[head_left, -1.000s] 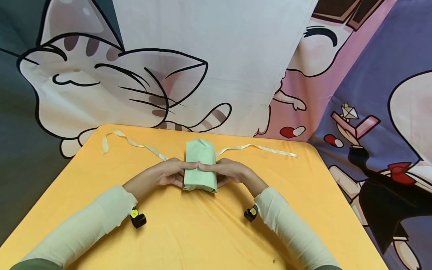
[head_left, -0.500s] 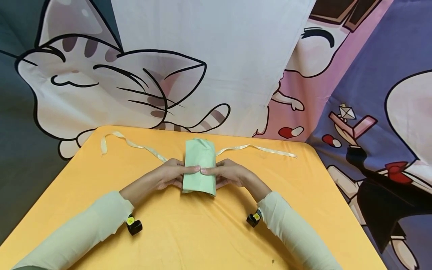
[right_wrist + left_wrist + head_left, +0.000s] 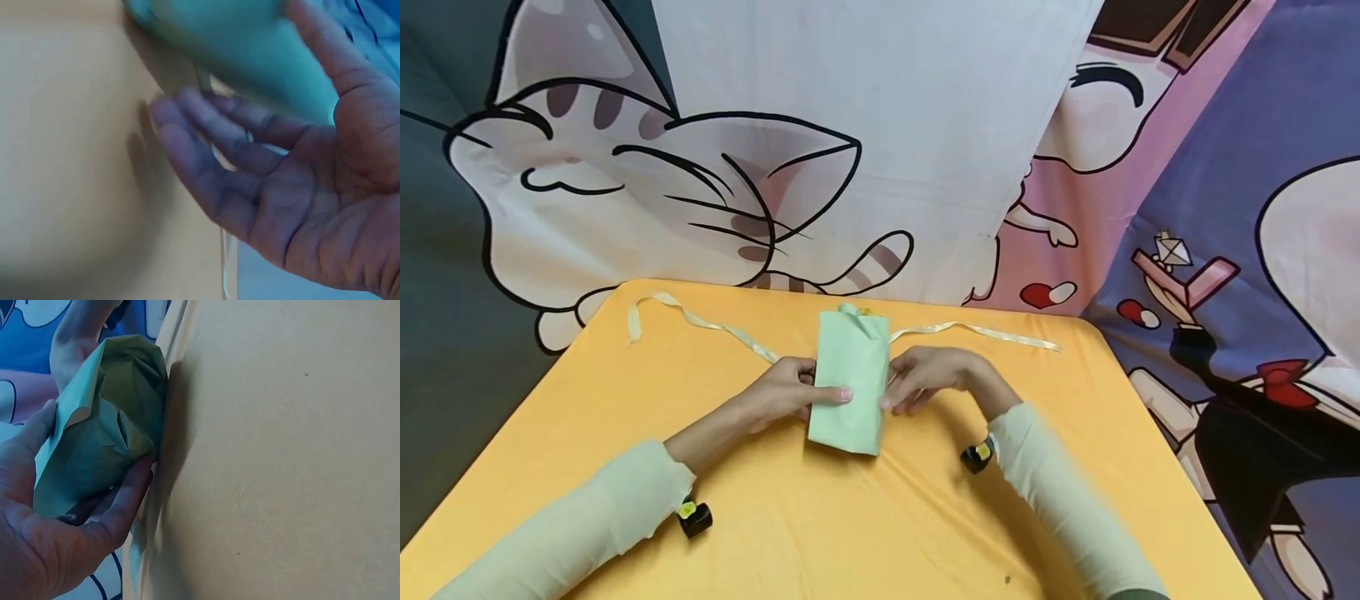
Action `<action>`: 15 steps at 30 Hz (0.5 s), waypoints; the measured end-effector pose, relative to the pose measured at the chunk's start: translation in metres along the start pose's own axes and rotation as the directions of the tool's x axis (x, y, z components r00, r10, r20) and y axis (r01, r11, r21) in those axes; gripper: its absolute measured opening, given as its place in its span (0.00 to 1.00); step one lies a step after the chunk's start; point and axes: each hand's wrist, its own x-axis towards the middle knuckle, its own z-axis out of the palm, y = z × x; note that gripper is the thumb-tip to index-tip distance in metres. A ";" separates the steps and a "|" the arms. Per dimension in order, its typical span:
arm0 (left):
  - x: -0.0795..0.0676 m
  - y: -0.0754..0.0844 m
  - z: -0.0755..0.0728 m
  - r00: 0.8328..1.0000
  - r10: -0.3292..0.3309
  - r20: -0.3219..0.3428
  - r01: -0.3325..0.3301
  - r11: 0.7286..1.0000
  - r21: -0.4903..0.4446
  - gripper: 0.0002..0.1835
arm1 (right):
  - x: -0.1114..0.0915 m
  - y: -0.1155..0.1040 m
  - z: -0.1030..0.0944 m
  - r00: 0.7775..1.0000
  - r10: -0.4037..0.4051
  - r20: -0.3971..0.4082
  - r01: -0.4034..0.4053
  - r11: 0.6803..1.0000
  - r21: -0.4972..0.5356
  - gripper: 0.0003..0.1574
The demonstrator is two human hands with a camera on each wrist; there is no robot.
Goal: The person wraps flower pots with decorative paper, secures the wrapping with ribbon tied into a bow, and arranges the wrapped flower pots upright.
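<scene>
A parcel wrapped in pale green paper [image 3: 852,367] is at the middle of the yellow table, its near end showing folded, creased paper [image 3: 119,412] in the left wrist view. My left hand [image 3: 782,389] grips its left side, thumb on top and fingers [image 3: 128,500] curled underneath. At the right side, my right hand [image 3: 934,377] has its fingers relaxed and spread close by the parcel; in the right wrist view the palm [image 3: 294,181] faces the blurred green paper, with nothing held in it. A pale ribbon [image 3: 992,332] extends out behind the parcel to both sides.
The yellow cloth-covered table [image 3: 820,533] ends at a backdrop [image 3: 940,150] printed with a cartoon cat and figures. A small black camera [image 3: 695,518] hangs at the left wrist, another black camera [image 3: 977,457] at the right.
Both thumbs pressed the top of the parcel earlier. My right hand has let go and drawn off to the right. The parcel has tilted, showing more of its upper face, with its near edge closer to me.
</scene>
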 end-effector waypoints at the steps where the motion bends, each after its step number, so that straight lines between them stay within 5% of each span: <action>1: 0.000 0.000 0.000 1.000 0.001 -0.003 -0.001 1.000 0.003 0.34 | 0.003 0.002 -0.009 1.000 -0.015 -0.021 0.014 0.999 -0.039 0.26; 4: 0.000 0.000 0.000 1.000 -0.001 -0.009 0.001 1.000 0.017 0.34 | 0.019 0.011 -0.027 0.976 -0.114 -0.185 0.072 0.973 -0.218 0.26; 7: -0.001 0.000 0.000 1.000 -0.004 -0.011 0.005 0.999 0.038 0.33 | 0.040 0.021 -0.034 0.912 -0.204 -0.356 0.022 0.890 -0.455 0.28; 10: -0.001 0.000 0.000 1.000 -0.012 -0.006 0.012 0.999 0.037 0.32 | 0.055 0.030 -0.035 0.876 -0.230 -0.424 -0.071 0.808 -0.585 0.25; 12: -0.001 0.002 0.000 1.000 -0.022 -0.006 0.022 0.999 0.032 0.32 | 0.076 0.056 -0.044 0.858 -0.280 -0.430 -0.069 0.767 -0.638 0.20; 15: 0.001 0.005 -0.002 0.999 -0.037 -0.001 0.038 0.999 0.027 0.30 | 0.076 0.058 -0.040 0.841 -0.316 -0.440 -0.083 0.727 -0.681 0.16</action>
